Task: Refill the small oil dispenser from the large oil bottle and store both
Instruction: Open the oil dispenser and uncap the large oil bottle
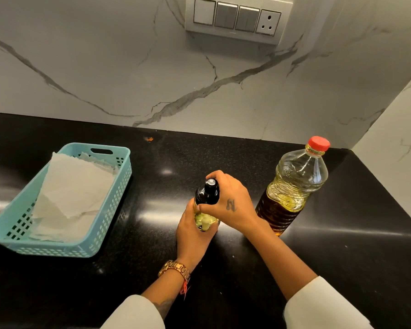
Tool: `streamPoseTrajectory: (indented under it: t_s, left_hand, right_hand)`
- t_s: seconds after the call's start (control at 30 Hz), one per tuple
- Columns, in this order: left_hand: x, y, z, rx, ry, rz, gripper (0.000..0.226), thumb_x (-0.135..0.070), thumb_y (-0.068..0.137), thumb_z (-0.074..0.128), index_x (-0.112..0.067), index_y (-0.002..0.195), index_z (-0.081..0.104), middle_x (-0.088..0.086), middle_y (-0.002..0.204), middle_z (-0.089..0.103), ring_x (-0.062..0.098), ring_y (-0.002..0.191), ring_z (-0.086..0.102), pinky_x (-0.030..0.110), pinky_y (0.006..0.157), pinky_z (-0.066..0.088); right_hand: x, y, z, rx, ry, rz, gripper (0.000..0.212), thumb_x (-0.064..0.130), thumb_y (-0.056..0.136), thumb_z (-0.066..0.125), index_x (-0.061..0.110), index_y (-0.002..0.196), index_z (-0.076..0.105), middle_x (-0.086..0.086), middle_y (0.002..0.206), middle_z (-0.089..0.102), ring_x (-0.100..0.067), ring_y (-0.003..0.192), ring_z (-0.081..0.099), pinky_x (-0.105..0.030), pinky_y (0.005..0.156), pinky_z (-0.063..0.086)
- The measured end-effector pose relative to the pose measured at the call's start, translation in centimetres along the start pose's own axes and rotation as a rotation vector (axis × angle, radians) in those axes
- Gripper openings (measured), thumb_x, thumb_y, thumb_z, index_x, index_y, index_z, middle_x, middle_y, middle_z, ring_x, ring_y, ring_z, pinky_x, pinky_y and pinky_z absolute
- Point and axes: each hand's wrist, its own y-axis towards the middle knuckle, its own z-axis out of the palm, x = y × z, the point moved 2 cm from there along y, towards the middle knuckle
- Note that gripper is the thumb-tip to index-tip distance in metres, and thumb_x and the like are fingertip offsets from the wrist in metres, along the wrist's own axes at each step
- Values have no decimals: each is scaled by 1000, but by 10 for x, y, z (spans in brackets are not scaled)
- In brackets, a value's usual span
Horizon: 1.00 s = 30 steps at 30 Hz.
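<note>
The small oil dispenser (pixel 207 203), a clear bottle with a black spray top, stands on the black counter (pixel 223 162) in the middle. My left hand (pixel 190 233) grips its lower body, where pale oil shows. My right hand (pixel 228 200) curls round the black top from the right. The large oil bottle (pixel 294 186), clear plastic with a red cap, stands upright just right of my right hand, about half full of yellow oil.
A teal plastic basket (pixel 105 224) lined with white paper sits on the counter at the left. A marble wall with a switch panel (pixel 237 19) rises behind, and another marble wall closes the right side.
</note>
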Motion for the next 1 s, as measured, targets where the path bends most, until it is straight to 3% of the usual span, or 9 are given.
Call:
streamPoseTrajectory:
  t_s: [0.13, 0.33, 0.5, 0.63, 0.8, 0.87, 0.93, 1.0]
  left_hand:
    - [1, 1, 2, -9, 41, -16, 69, -30, 67, 78, -31, 127, 42, -12, 105, 60, 3, 89, 56, 3, 65, 37]
    - [8, 2, 4, -22, 36, 3, 76, -32, 67, 79, -30, 131, 39, -6, 115, 60, 11, 100, 59, 24, 81, 49]
    - [9, 2, 3, -61, 63, 38, 83, -27, 66, 79, -28, 136, 35, -4, 124, 57, 13, 108, 56, 25, 86, 47]
    - [8, 2, 3, -76, 84, 60, 85, -24, 65, 80, -23, 138, 35, 1, 129, 55, 17, 114, 54, 23, 89, 43]
    - [8, 0, 1, -69, 58, 53, 89, -21, 66, 80, -23, 140, 30, 2, 135, 51, 18, 119, 51, 27, 93, 44]
    - [6, 0, -1, -63, 45, 40, 96, -21, 64, 82, -24, 142, 26, 2, 140, 45, 17, 124, 47, 27, 97, 41]
    - [2, -1, -1, -48, 37, 34, 103, -26, 61, 84, -24, 143, 22, 2, 144, 39, 16, 128, 41, 29, 102, 38]
    - [-1, -2, -4, -19, -6, 36, 108, -37, 59, 84, -26, 144, 19, 1, 147, 34, 14, 131, 37, 34, 107, 36]
  right_hand:
    - [5, 8, -21, -20, 132, 39, 49, 34, 62, 78, 19, 103, 56, 2, 95, 61, -15, 88, 57, -30, 74, 48]
    - [-11, -4, -41, -190, 207, 101, 61, 29, 64, 79, 21, 117, 50, 5, 101, 58, -9, 89, 56, -22, 74, 48]
    - [-43, -34, -7, -63, 102, 222, 63, 19, 67, 74, 18, 122, 43, 0, 113, 57, -15, 102, 55, -19, 77, 37]
    - [-59, -41, 17, 86, 23, 266, 63, 17, 70, 70, 16, 125, 40, -4, 117, 57, -20, 109, 55, -23, 81, 40]
    - [-62, -41, 28, 157, 2, 278, 65, 14, 72, 70, 15, 128, 37, -7, 124, 55, -25, 115, 52, -30, 90, 43]
    - [-60, -39, 27, 206, 11, 264, 77, 16, 73, 72, 14, 137, 30, -9, 137, 45, -25, 127, 42, -31, 101, 38]
    - [-55, -39, 22, 256, -3, 212, 87, 16, 76, 70, 11, 145, 17, -11, 151, 26, -25, 140, 22, -31, 113, 21]
    - [-45, -39, 10, 221, -36, 134, 85, 14, 81, 64, 9, 147, 11, -12, 155, 14, -24, 144, 8, -28, 115, 8]
